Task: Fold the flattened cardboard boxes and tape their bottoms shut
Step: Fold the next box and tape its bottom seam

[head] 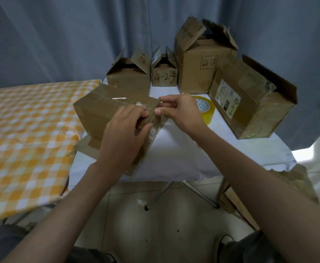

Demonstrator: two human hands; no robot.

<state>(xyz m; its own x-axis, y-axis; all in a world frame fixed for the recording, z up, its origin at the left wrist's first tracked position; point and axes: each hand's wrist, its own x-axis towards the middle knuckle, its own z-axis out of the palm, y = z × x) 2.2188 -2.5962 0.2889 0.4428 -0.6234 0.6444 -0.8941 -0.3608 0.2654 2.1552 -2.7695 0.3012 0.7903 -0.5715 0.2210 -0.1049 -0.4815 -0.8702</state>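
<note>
Both hands meet at the near right corner of a brown cardboard box (106, 112) lying on a white-covered table (174, 149). The left hand (125, 133) wraps over that corner, fingers curled down on the cardboard and its glossy, wrinkled tape. The right hand (176, 111), just beside it, pinches thumb against forefinger at the box's edge; whether it grips a clear tape end or the cardboard itself cannot be told. Behind the right hand lies a round yellow tape roll (206, 109), partly hidden by the hand. Beyond both hands stand four finished boxes with raised flaps: a squat one (128, 76), a small one (164, 76) with handwriting, a tall one (199, 69), and a tilted one (248, 103) bearing a white label. Left of the left hand spreads an orange-and-white checked cloth (26, 133).
</note>
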